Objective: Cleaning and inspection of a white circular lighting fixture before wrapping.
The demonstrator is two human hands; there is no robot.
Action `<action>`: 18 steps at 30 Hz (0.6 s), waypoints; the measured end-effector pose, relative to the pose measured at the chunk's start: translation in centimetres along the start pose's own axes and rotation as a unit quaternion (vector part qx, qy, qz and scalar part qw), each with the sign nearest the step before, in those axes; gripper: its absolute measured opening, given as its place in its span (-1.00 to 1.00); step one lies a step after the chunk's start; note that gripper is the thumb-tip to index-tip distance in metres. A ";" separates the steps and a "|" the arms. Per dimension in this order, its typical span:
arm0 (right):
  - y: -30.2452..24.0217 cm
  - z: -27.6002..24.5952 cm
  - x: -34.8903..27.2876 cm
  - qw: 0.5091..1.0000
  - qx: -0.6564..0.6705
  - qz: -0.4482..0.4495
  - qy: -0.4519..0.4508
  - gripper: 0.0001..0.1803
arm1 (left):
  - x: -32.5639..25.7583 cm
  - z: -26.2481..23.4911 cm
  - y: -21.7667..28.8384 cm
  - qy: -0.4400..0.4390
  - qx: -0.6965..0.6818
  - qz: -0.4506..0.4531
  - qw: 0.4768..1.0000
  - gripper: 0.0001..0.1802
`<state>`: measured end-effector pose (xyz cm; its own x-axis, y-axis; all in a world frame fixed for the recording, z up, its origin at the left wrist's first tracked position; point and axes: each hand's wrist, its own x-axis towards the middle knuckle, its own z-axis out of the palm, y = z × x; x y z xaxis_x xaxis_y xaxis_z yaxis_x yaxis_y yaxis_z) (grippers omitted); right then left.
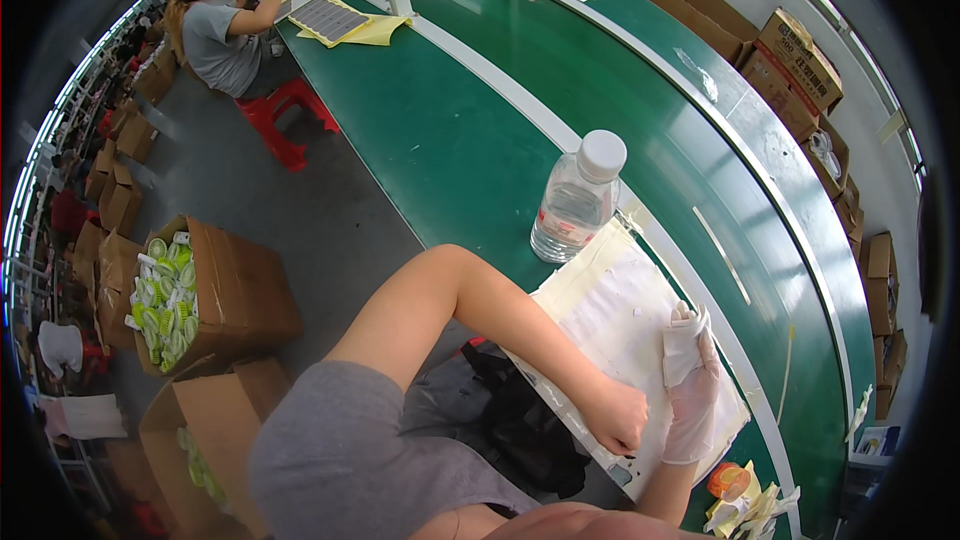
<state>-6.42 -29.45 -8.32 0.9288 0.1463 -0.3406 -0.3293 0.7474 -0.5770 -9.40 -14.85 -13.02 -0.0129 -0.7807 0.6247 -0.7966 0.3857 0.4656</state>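
Observation:
My left hand [614, 416], bare, is closed in a fist over the lower edge of a white, paper-covered board [610, 290]. A small dark spot shows beside its fingers; whether they grip it I cannot tell. My right hand [692, 390] wears a thin whitish glove and rests over the board's right side. Its fingers are curled at a bunched white fold, and what they hold is hidden. Small pale bits lie on the board. Beyond its far corner stands a clear plastic bottle [578, 202] with a white cap, partly filled with clear liquid.
Orange tape roll [735, 481] and yellowish scraps [745, 515] lie right of the board. A green conveyor belt [700, 170] with pale rails runs alongside. Cartons [240, 280], one full of green-and-white items, stand left. A person [215, 25] works farther up the table, near a red stool [285, 120].

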 end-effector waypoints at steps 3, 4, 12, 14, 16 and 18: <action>0.0 0.0 0.0 1.000 -0.002 0.000 -0.004 -0.46 | 0.0 0.0 0.0 -0.024 0.000 -0.019 1.000 -0.67; 0.0 0.1 0.0 1.000 -0.001 -0.001 -0.004 -0.46 | 0.0 0.0 0.0 -0.025 0.002 -0.020 0.999 -0.67; 0.0 0.5 0.0 1.000 0.003 0.002 0.009 -0.46 | 0.0 0.0 -0.2 0.013 0.010 0.014 1.000 -0.61; 0.0 0.4 0.0 1.000 0.000 0.002 0.006 -0.47 | 0.0 0.1 -0.2 0.013 0.010 0.014 1.000 -0.61; -0.1 0.4 0.0 1.000 0.001 0.010 0.008 -0.47 | -0.1 0.2 0.0 -0.023 0.006 -0.024 0.999 -0.67; 0.0 0.2 -0.1 1.000 -0.010 0.002 0.001 -0.47 | -0.1 0.2 0.1 -0.009 0.006 -0.013 1.000 -0.64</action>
<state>-6.47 -29.39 -8.12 0.9272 0.1486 -0.3439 -0.3366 0.7337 -0.5902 -9.58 -14.84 -13.15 -0.0035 -0.7990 0.6014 -0.8037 0.3601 0.4737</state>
